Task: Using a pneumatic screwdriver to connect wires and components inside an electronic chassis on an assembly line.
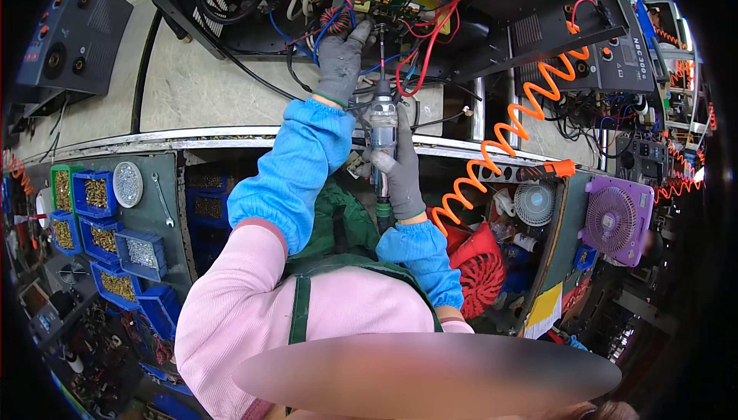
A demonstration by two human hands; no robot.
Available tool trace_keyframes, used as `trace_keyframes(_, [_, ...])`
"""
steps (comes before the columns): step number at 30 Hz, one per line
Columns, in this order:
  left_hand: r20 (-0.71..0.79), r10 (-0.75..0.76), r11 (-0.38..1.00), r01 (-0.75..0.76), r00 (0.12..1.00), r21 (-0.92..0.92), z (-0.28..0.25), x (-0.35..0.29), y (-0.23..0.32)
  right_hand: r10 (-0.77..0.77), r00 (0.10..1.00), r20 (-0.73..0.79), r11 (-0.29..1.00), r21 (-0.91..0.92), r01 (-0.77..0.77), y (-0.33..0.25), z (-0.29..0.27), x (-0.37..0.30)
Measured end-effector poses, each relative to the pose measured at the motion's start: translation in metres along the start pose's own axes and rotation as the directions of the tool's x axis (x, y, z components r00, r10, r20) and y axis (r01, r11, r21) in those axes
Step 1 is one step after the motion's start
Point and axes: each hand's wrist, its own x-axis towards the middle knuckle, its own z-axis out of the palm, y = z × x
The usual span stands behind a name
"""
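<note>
the right grip is closed around a pneumatic screwdriver, held upright with its bit in the open machine chassis. just left, the left grip pinches wires beside the bit.

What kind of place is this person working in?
Probably an electronics assembly workshop. The right hand holds a powered screwdriver over an open wired chassis, the left hand steadies it, and blue bins of screws sit nearby.
</note>
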Motion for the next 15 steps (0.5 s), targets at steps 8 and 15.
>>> trace_keyframes(8, [0.003, -0.028, 0.997, 0.028, 1.0, 0.066, -0.002, -0.001, 0.003, -0.033, 0.999, -0.021, 0.998, -0.047, 0.032, 0.006, 0.0, -0.001])
trace_keyframes(15, [-0.035, 0.052, 0.995, -0.048, 0.998, 0.087, -0.007, 0.01, -0.008, -0.01, 1.0, 0.012, 0.999, -0.035, 0.01, 0.005, -0.002, 0.0])
